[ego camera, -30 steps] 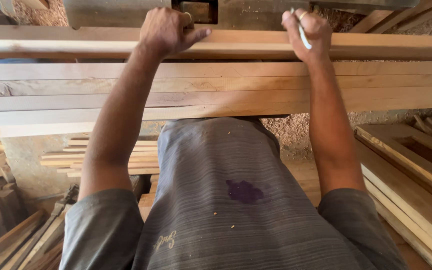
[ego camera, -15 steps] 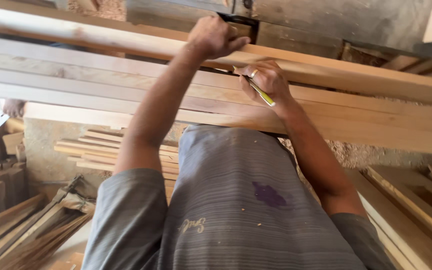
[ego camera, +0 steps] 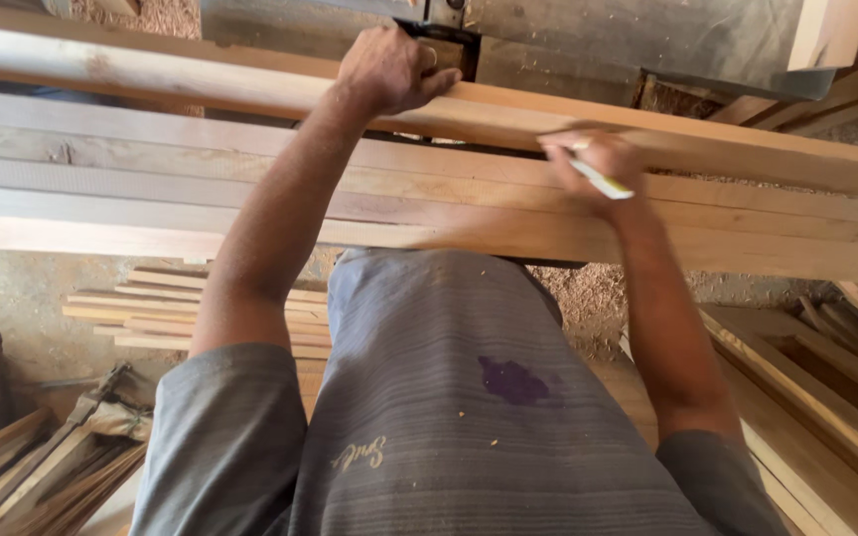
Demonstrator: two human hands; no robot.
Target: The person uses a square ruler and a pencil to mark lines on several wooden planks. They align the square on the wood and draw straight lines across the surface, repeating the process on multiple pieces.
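My left hand (ego camera: 389,67) grips the top edge of a long pale wooden plank (ego camera: 707,139) that lies across a stack of planks (ego camera: 151,189) in front of me. A dark metal tool (ego camera: 439,40), partly hidden, sits under its fingers. My right hand (ego camera: 598,164) holds a white and yellow pencil (ego camera: 603,182) with its tip against the side of that top plank. Both arms reach forward over my grey striped shirt.
A grey metal machine bed (ego camera: 598,35) lies behind the planks. Sawdust (ego camera: 588,298) covers the floor below. Loose wood strips (ego camera: 181,308) lie at the left, scrap offcuts (ego camera: 22,476) at the lower left, and more boards (ego camera: 826,397) at the right.
My right hand with the pencil came down from the plank's top to its side and shifted left. The view tilted. My left hand kept its hold.
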